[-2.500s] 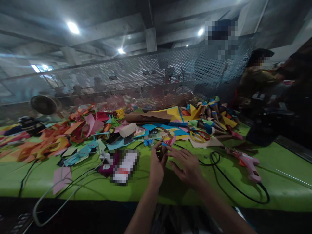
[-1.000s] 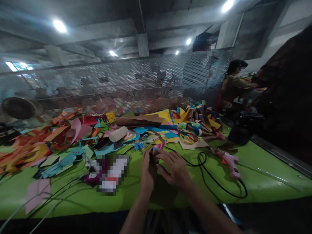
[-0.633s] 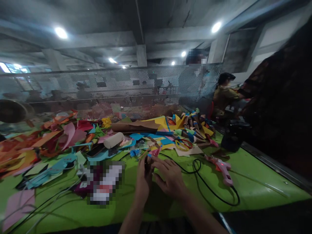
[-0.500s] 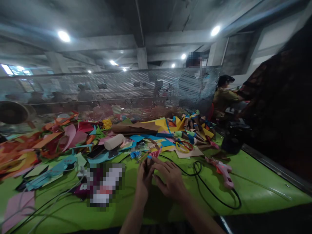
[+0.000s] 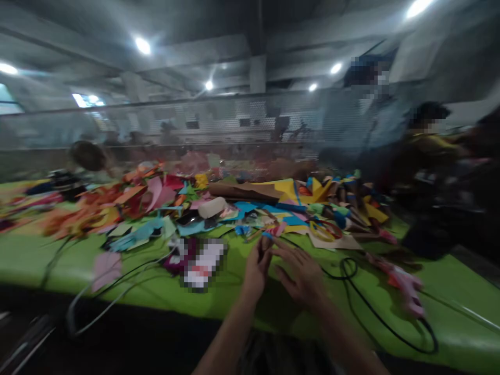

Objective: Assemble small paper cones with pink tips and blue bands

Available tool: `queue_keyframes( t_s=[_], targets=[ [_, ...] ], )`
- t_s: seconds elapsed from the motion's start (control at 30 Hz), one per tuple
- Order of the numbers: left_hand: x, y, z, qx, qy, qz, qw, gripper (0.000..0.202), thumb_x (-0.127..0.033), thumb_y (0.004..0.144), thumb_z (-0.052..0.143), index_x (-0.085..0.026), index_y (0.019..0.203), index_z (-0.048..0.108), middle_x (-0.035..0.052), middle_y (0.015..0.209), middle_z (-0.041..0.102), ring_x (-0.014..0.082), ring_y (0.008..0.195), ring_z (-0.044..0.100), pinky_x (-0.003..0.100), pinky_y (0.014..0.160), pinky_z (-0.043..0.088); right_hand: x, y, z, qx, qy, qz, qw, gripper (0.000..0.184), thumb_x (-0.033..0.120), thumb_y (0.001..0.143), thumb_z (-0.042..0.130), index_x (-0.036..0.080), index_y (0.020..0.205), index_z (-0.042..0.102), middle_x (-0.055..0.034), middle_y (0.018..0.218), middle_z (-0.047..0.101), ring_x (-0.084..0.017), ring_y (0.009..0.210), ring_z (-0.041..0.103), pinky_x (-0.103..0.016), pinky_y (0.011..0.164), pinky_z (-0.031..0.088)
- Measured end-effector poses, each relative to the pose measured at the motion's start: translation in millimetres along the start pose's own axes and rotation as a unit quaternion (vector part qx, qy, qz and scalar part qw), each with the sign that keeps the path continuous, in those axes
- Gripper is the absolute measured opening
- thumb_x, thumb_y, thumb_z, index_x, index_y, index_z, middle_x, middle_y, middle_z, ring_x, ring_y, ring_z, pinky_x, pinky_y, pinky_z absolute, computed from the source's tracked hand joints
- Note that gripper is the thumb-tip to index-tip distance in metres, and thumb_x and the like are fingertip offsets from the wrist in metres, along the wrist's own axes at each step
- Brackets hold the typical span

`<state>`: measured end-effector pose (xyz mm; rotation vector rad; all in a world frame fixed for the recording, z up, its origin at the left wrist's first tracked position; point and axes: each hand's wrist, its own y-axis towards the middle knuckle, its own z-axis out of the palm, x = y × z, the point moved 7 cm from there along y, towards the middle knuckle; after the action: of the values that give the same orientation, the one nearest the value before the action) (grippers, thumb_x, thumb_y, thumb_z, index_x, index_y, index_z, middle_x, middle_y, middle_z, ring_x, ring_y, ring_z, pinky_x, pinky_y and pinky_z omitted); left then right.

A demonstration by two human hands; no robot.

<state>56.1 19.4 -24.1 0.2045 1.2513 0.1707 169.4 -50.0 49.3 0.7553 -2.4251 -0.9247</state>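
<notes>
Both hands met over the green counter (image 5: 117, 271). The left hand (image 5: 255, 268) pinched a pink-and-blue paper piece (image 5: 273, 232) at its fingertips, perhaps; blur hid it. The right hand (image 5: 302, 273) lay half-open, fingers touching it.

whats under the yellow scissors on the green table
The yellow scissors lie on a tan paper sheet, which rests on the green table. Anything beneath that sheet is covered.

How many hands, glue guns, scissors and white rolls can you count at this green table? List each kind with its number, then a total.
hands: 2 (left hand, right hand)
glue gun: 1
scissors: 1
white roll: 1
Total: 5
</notes>
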Motion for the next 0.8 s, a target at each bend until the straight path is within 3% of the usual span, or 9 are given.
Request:
queue_keyframes(
  t_s=[0.1,0.23,0.8],
  targets=[
    [-12,-2,8.7,0.034,0.026,0.009,0.999,0.049,-0.047,0.082,0.066,-0.019,0.121,0.061,0.0131,0.129,0.063,0.0288,0.122,0.055,0.043,0.109,0.037,-5,-1,5,0.001,0.007,-0.017,1.000,0.029,0.025,0.092,0.053,0.026,0.121,0.057,-0.0073,0.137,0.060,-0.025,0.107,0.065,-0.041,0.087,0.050],
    [-20,-4,13.7,0.046,-0.012,-0.002,0.999,0.048,-0.047,0.084,0.063,-0.017,0.122,0.058,0.0120,0.127,0.063,0.0280,0.121,0.055,0.040,0.106,0.040,-9,-2,8,0.001,0.000,-0.018,1.000,0.030,0.027,0.093,0.054,0.025,0.122,0.056,-0.0074,0.139,0.058,-0.026,0.108,0.065,-0.043,0.091,0.048],
    [-11,-3,13.9,0.057,-0.009,-0.034,0.998,0.045,-0.044,0.087,0.060,-0.018,0.124,0.059,0.0104,0.126,0.063,0.0258,0.119,0.055,0.036,0.104,0.041,-7,-1,2,-0.009,0.016,0.000,1.000,0.023,0.027,0.093,0.054,0.024,0.115,0.056,-0.0091,0.137,0.059,-0.026,0.106,0.065,-0.042,0.086,0.050]
  ],
)
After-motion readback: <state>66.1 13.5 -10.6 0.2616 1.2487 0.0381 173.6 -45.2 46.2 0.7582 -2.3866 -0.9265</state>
